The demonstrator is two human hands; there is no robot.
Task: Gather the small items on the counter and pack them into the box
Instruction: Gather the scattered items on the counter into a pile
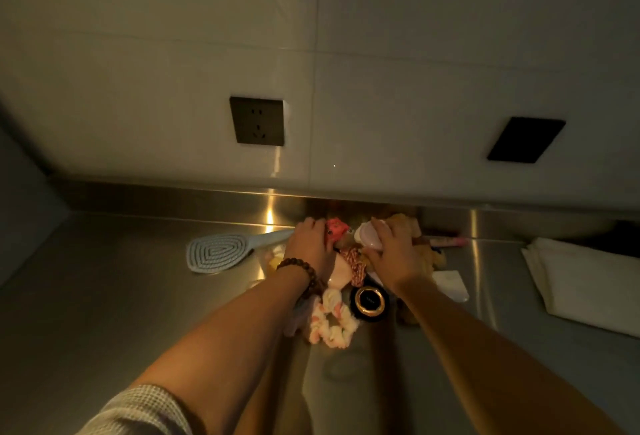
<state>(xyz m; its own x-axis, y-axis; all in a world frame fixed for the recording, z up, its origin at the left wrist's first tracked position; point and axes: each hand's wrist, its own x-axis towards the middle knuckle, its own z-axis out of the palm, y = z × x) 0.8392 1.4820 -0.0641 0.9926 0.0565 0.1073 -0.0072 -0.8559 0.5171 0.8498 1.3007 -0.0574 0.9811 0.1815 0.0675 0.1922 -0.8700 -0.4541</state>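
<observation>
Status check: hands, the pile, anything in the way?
Left hand and right hand both down on the pile of small items, grips unclear. Blue hairbrush lies apart. No box in view.

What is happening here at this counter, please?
A person leans over a steel counter and reaches with both hands into a heap of small items by the back wall. The left hand, with a bead bracelet on its wrist, lies on a pink-red item. The right hand rests on a pale pink rounded case. A light blue hairbrush, a floral scrunchie and a black and gold round compact lie around them. No box shows in this view.
</observation>
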